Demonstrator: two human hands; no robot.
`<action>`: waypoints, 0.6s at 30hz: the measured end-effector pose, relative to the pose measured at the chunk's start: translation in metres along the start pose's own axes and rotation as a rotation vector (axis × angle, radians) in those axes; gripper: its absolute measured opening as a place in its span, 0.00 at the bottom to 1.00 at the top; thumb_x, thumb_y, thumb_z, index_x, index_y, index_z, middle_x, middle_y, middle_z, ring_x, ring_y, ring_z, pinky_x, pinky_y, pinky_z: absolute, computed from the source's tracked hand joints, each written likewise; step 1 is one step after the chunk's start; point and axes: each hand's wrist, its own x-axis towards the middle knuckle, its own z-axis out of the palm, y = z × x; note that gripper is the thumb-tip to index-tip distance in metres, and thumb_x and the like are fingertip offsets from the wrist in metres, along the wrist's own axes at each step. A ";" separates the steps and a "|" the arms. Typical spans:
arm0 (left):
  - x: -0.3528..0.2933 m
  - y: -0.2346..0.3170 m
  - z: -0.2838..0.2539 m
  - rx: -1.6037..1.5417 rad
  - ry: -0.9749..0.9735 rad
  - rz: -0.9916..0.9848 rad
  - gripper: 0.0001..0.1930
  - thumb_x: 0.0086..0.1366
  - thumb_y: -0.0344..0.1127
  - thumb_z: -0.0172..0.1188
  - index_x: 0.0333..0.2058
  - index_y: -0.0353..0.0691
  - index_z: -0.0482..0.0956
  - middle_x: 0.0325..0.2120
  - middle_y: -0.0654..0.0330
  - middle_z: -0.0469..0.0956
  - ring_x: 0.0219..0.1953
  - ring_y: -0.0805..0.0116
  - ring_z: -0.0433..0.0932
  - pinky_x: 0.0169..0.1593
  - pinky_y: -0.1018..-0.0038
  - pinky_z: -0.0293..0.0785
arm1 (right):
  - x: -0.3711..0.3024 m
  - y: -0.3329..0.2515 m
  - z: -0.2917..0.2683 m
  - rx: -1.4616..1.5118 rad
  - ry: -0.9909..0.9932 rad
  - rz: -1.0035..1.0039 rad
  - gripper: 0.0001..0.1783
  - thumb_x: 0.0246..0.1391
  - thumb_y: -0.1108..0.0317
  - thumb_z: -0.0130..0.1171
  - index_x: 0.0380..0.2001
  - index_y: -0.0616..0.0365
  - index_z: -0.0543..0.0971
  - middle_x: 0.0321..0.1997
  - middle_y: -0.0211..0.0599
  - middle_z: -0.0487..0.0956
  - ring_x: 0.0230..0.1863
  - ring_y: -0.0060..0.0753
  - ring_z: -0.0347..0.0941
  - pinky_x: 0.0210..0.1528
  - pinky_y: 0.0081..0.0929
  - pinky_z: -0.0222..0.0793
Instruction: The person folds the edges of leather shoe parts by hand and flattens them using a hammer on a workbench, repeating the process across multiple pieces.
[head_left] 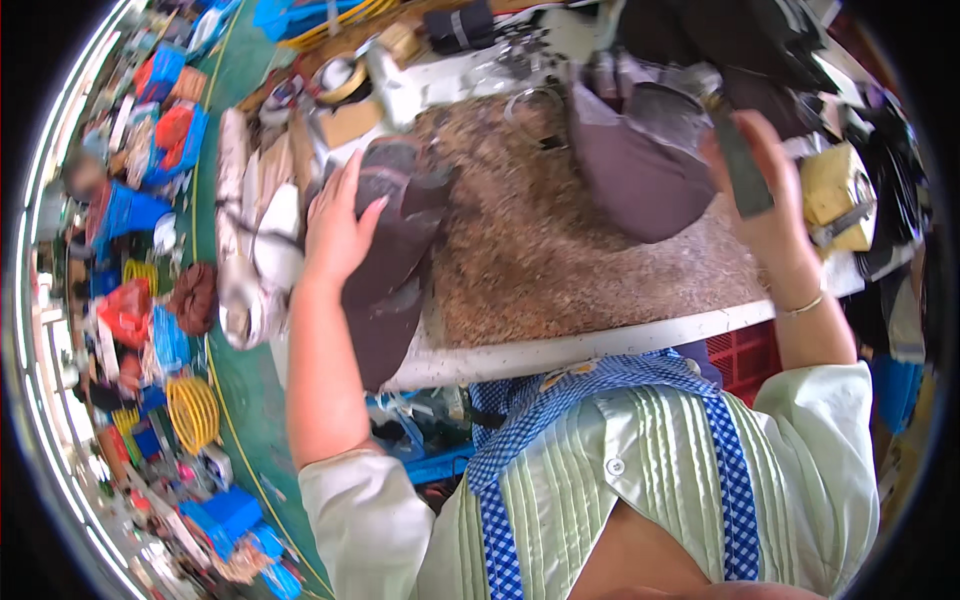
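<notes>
My left hand [335, 230] lies with its fingers stretched out on a dark brown cut piece [385, 255] at the board's left side. That piece looks like leather or cloth and has a grey patch at its top; its lower end hangs over the table's front edge. A flat dark grey strip [745, 165] is in my right hand [787, 225], against the palm, at the right. Whether it is a blade or a plain bar I cannot tell. Just left of that hand, another rounded dark brown piece [645, 185] with a grey patch rests on the speckled brown board [560, 275].
A yellowish block [838, 190] stands right of my right hand, beside black sheets. Rolls of tape [340, 78] and a tan pad [350, 123] sit at the back left. A long pale roll [235, 230] lies along the left edge. Stacked dark pieces [700, 40] fill the back right.
</notes>
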 end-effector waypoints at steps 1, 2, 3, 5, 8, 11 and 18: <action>0.006 -0.017 0.003 -0.042 -0.083 -0.001 0.33 0.58 0.37 0.65 0.62 0.41 0.65 0.54 0.48 0.72 0.54 0.48 0.73 0.56 0.60 0.68 | -0.010 -0.002 0.004 -0.092 -0.117 -0.124 0.08 0.51 0.75 0.65 0.35 0.60 0.77 0.30 0.36 0.76 0.31 0.30 0.72 0.35 0.28 0.69; 0.006 -0.026 0.001 -0.075 -0.167 -0.006 0.36 0.55 0.37 0.68 0.62 0.41 0.65 0.51 0.49 0.74 0.51 0.49 0.74 0.55 0.60 0.69 | -0.019 -0.007 0.018 0.010 -0.180 -0.064 0.09 0.50 0.74 0.66 0.35 0.59 0.78 0.30 0.36 0.77 0.30 0.30 0.73 0.35 0.29 0.70; 0.009 -0.028 -0.004 -0.071 -0.200 -0.045 0.37 0.50 0.37 0.72 0.60 0.42 0.68 0.47 0.51 0.74 0.48 0.50 0.75 0.53 0.61 0.70 | -0.029 -0.020 0.032 0.092 -0.293 0.248 0.10 0.50 0.73 0.65 0.38 0.57 0.79 0.30 0.41 0.78 0.31 0.41 0.75 0.36 0.33 0.71; 0.029 -0.024 -0.013 -0.101 -0.258 -0.034 0.35 0.43 0.35 0.76 0.53 0.41 0.74 0.40 0.54 0.74 0.43 0.53 0.75 0.51 0.63 0.71 | -0.032 -0.032 0.051 0.089 -0.477 0.040 0.11 0.52 0.68 0.62 0.40 0.55 0.79 0.34 0.48 0.78 0.37 0.53 0.77 0.42 0.44 0.72; 0.043 -0.029 -0.012 -0.139 -0.318 0.053 0.28 0.39 0.32 0.76 0.43 0.39 0.77 0.36 0.56 0.73 0.41 0.55 0.75 0.49 0.65 0.71 | -0.014 -0.041 0.098 0.072 -0.629 -0.112 0.13 0.53 0.65 0.59 0.37 0.62 0.77 0.38 0.49 0.76 0.42 0.53 0.75 0.45 0.44 0.73; 0.050 -0.035 -0.003 -0.200 -0.403 0.022 0.21 0.38 0.27 0.74 0.34 0.36 0.77 0.34 0.58 0.71 0.40 0.58 0.74 0.47 0.69 0.70 | 0.018 -0.058 0.152 -0.050 -0.669 -0.300 0.14 0.52 0.69 0.57 0.38 0.68 0.72 0.38 0.51 0.74 0.34 0.52 0.78 0.36 0.42 0.75; 0.070 -0.033 -0.003 -0.431 -0.661 -0.324 0.19 0.41 0.21 0.69 0.33 0.39 0.72 0.27 0.64 0.67 0.30 0.69 0.67 0.37 0.76 0.67 | 0.034 -0.061 0.195 -0.300 -0.835 -0.328 0.17 0.49 0.71 0.58 0.42 0.70 0.74 0.42 0.56 0.78 0.40 0.49 0.80 0.41 0.37 0.77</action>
